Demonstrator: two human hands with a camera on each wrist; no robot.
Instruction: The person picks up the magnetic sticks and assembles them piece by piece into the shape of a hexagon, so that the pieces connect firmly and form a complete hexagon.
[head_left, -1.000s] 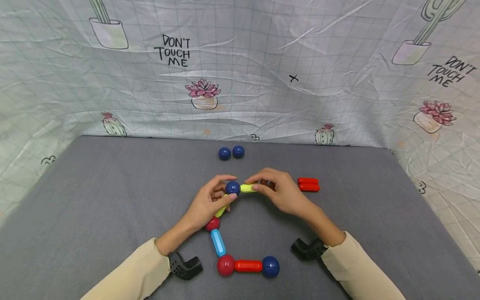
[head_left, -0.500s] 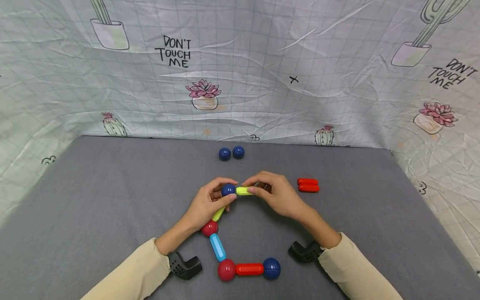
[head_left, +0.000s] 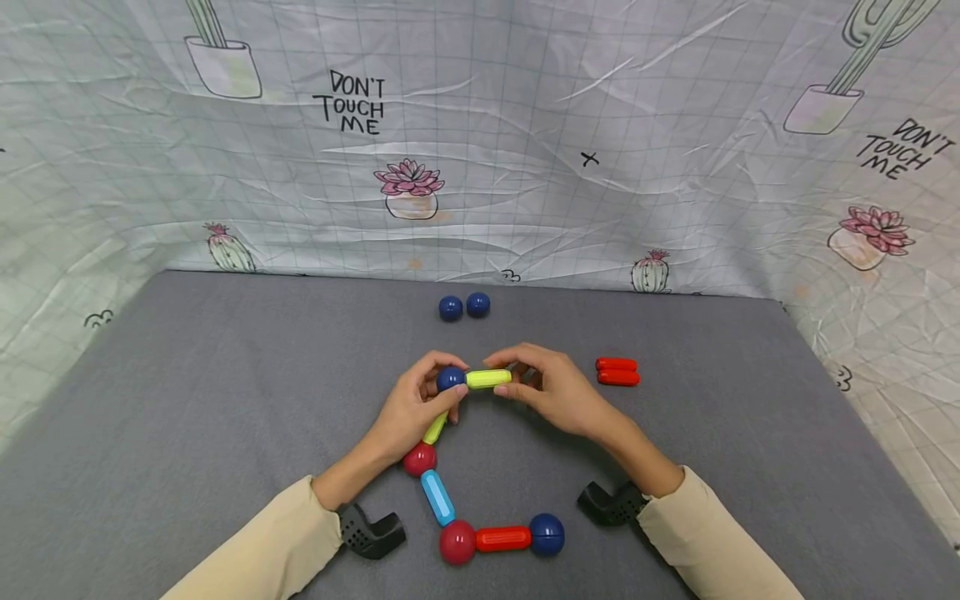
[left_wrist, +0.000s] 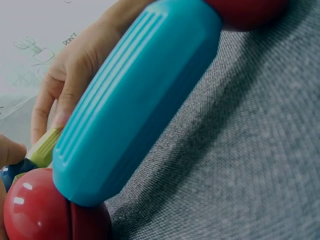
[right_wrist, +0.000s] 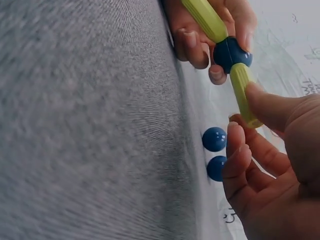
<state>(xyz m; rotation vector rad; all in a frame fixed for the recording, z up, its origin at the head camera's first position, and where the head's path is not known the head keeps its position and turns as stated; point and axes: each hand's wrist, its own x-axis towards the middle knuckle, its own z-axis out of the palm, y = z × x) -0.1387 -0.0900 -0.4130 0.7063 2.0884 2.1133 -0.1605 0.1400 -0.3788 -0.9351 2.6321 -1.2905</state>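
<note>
My left hand point(head_left: 412, 412) pinches a dark blue ball point(head_left: 451, 378) between thumb and fingers. From that ball one yellow-green rod point(head_left: 488, 379) reaches right; another yellow-green rod point(head_left: 434, 429) slants down, partly hidden by the left hand. My right hand point(head_left: 551, 387) is around the free end of the first rod. Its thumb lies against the rod in the right wrist view, while the index fingertip looks slightly apart from it. Below, the chain runs on through a red ball point(head_left: 419, 459), a light blue rod point(head_left: 437, 497), a larger red ball point(head_left: 457, 542), a red rod point(head_left: 503, 538) and a blue ball point(head_left: 547, 534).
Two loose blue balls point(head_left: 464, 307) sit near the back edge of the grey table point(head_left: 247, 367). To the right of my right hand lie two red rods point(head_left: 617, 371), side by side. A patterned cloth point(head_left: 510, 208) hangs behind the table.
The held blue ball and its chain have shifted slightly left. My right fingers have loosened and slid along the rod, so more of it shows. The lower chain end has shifted a little.
</note>
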